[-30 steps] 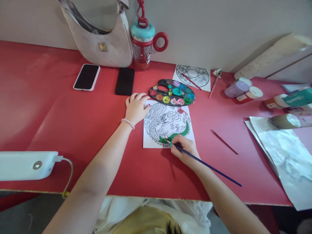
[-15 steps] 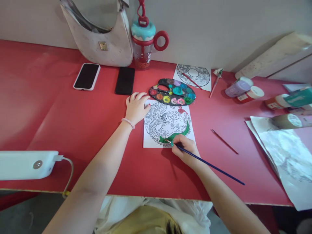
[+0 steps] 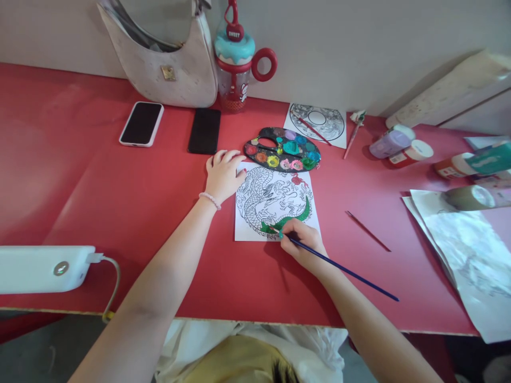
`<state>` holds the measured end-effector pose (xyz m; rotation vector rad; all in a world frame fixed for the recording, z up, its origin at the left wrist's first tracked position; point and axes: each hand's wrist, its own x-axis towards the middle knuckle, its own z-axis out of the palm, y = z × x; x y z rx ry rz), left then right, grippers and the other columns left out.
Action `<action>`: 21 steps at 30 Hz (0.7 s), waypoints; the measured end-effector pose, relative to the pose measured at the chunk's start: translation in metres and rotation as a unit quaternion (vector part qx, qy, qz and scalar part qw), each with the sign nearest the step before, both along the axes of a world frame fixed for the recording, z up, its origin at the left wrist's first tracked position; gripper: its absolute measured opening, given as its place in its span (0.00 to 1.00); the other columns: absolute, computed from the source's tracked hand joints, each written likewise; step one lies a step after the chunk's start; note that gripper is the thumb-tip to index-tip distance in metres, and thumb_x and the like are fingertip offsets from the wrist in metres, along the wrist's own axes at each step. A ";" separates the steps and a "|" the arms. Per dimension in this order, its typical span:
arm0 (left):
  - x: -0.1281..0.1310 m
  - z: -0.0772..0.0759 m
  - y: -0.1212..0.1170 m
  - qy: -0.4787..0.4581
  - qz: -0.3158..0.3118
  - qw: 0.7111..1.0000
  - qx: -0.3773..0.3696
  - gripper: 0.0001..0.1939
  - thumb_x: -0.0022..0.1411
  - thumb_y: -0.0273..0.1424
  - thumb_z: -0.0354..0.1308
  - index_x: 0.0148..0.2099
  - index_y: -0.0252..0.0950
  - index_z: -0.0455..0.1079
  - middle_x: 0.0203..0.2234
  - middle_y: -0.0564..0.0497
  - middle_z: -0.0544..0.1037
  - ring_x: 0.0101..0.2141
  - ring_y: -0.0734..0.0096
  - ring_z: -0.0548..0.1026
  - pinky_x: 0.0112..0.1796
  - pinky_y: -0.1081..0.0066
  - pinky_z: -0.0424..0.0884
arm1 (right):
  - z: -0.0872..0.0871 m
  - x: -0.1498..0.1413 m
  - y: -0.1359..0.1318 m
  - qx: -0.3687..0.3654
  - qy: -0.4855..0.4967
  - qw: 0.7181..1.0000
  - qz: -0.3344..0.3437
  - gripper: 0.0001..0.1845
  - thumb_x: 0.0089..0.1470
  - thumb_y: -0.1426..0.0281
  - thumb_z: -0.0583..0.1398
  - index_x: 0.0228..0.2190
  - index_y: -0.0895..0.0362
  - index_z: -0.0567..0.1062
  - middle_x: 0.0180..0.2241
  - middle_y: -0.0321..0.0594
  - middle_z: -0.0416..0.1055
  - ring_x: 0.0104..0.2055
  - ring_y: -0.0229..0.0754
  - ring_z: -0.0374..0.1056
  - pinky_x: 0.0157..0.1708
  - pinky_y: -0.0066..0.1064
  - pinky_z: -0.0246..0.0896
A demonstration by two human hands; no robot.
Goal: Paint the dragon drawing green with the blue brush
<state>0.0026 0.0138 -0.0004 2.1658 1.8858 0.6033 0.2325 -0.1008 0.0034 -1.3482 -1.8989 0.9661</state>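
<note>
Smudges the Chief Risk in Close Brushwork

A right hand (image 3: pixel 303 242) pinches a brush (image 3: pixel 347 272) between thumb and fingers, close to the bristles, its tip at a green patch (image 3: pixel 302 215) on a dragon sheet (image 3: pixel 271 205); whether it touches the surface cannot be told. The sheet lies flat on a red desk (image 3: pixel 151 213), just below a palette (image 3: pixel 284 157) of many colours. The left hand (image 3: pixel 224 178), palm down, fingers loosely spread and nothing in its grip, rests at the sheet's upper left, thumb over the edge.

The likeliest mishap looks to be a smear: the right hand sits low over the lower right, and its fingertips could drag through the green patch if that is damp, which the view does not settle. Should the left hand bear too lightly, the sheet could turn under a stroke, sending colour over the printed lines. The palette's front rim sits at the sheet's top edge, just beside the left fingers, so a careless shift might stain them or shove it onto the drawing. The brush's long handle slants back past the right wrist; a knock at its far end could jerk the tip off line
</note>
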 end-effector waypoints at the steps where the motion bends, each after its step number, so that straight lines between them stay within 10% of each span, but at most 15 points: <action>1: 0.000 0.000 0.000 0.003 0.001 1.000 0.003 0.16 0.65 0.30 0.57 0.55 0.46 0.71 0.59 0.51 0.70 0.60 0.51 0.60 0.59 0.46 0.55 | 0.000 0.000 0.000 0.000 -0.001 1.000 -0.001 0.05 0.45 0.74 0.56 0.23 0.53 0.65 0.20 0.31 0.63 0.19 0.33 0.55 0.19 0.25 0.52; 21: -0.001 -0.003 0.000 -0.001 0.001 1.000 0.013 0.17 0.64 0.31 0.57 0.55 0.48 0.71 0.59 0.52 0.71 0.60 0.50 0.61 0.58 0.46 0.56 | 0.000 0.000 0.000 0.013 -0.003 1.000 0.002 0.04 0.45 0.74 0.56 0.23 0.53 0.65 0.19 0.32 0.62 0.19 0.33 0.56 0.19 0.24 0.53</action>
